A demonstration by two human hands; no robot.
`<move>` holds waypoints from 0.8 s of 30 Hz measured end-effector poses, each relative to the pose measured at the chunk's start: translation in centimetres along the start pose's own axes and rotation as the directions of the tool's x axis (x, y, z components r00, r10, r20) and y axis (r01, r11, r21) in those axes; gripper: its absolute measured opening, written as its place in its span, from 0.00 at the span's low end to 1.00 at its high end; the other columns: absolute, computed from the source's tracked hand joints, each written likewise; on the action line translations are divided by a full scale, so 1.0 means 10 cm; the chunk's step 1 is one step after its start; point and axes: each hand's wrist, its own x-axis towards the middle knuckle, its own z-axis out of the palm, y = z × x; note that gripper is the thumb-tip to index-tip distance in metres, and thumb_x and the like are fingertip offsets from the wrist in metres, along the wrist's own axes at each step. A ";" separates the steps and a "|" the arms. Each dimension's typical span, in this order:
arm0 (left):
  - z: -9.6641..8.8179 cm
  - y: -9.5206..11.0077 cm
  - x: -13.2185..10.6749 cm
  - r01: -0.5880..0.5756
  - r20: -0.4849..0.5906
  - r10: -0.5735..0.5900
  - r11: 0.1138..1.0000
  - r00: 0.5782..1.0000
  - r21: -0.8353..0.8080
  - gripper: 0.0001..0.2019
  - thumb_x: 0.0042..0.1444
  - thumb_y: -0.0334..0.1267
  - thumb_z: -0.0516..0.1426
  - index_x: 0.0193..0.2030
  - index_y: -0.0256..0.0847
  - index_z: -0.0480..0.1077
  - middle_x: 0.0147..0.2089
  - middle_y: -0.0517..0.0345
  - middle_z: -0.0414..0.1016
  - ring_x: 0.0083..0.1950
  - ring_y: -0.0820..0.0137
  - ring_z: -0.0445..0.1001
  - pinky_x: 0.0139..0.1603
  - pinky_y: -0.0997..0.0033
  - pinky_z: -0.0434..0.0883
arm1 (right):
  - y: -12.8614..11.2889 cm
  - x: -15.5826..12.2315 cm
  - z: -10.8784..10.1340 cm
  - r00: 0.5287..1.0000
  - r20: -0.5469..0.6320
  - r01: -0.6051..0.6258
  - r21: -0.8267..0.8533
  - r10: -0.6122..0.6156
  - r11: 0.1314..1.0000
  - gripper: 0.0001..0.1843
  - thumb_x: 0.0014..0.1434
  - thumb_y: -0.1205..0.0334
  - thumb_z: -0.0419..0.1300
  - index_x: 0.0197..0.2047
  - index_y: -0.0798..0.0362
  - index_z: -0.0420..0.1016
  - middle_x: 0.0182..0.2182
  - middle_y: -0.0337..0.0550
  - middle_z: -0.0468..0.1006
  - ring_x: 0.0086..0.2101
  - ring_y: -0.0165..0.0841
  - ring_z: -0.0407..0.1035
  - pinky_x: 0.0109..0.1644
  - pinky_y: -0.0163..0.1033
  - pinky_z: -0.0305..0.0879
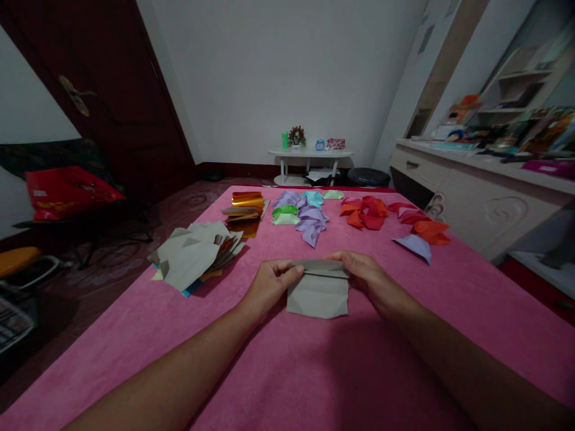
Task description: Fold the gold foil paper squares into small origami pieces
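Note:
A grey sheet of folded paper (pixel 318 293) lies on the pink tablecloth (pixel 404 335) in front of me. My left hand (pixel 268 284) pinches its upper left corner, fingers closed on the folded top edge. My right hand (pixel 366 276) grips the upper right corner the same way. Both hands hold the paper just above the cloth, with its lower part hanging free toward me.
A pile of grey and coloured paper sheets (pixel 195 254) lies at the left. Gold foil sheets (pixel 246 205), purple and green folded pieces (pixel 305 216) and red-orange folded pieces (pixel 372 212) lie farther back. A dresser (pixel 471 191) stands right, a small white table (pixel 309 157) beyond.

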 end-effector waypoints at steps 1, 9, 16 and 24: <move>0.00 0.00 0.00 0.004 -0.015 -0.004 1.000 1.000 -0.006 0.16 0.46 0.47 0.64 0.29 0.32 0.74 0.25 0.57 0.73 0.23 0.76 0.66 0.24 0.78 0.61 | 0.00 0.01 0.00 1.000 -0.013 0.018 -0.001 -0.018 1.000 0.21 0.54 0.45 0.61 0.38 0.56 0.75 0.30 0.42 0.76 0.30 0.31 0.69 0.34 0.35 0.63; 0.00 -0.06 0.03 -0.123 0.021 0.121 0.970 0.992 0.212 0.13 0.47 0.43 0.62 0.29 0.33 0.73 0.26 0.58 0.72 0.26 0.74 0.68 0.28 0.75 0.64 | 0.13 0.07 -0.04 0.978 -0.204 0.028 -0.079 -0.044 0.996 0.22 0.49 0.56 0.64 0.46 0.54 0.67 0.27 0.39 0.76 0.28 0.34 0.72 0.32 0.37 0.66; -0.10 -0.05 0.02 -0.223 -0.014 0.344 0.640 0.939 0.735 0.17 0.47 0.35 0.62 0.45 0.41 0.68 0.27 0.64 0.68 0.27 0.73 0.67 0.28 0.75 0.61 | 0.30 0.12 -0.07 0.928 -0.159 0.134 -0.702 -0.338 0.699 0.23 0.47 0.68 0.62 0.48 0.51 0.66 0.38 0.42 0.72 0.35 0.33 0.69 0.40 0.39 0.66; -0.04 0.18 -0.09 -0.396 0.334 0.539 0.000 0.774 0.918 0.11 0.52 0.35 0.61 0.43 0.43 0.71 0.48 0.52 0.70 0.51 0.59 0.64 0.48 0.58 0.60 | 0.13 0.04 -0.08 0.901 0.287 0.402 -0.833 -0.324 0.379 0.13 0.52 0.77 0.52 0.28 0.52 0.74 0.32 0.41 0.72 0.36 0.32 0.67 0.41 0.36 0.62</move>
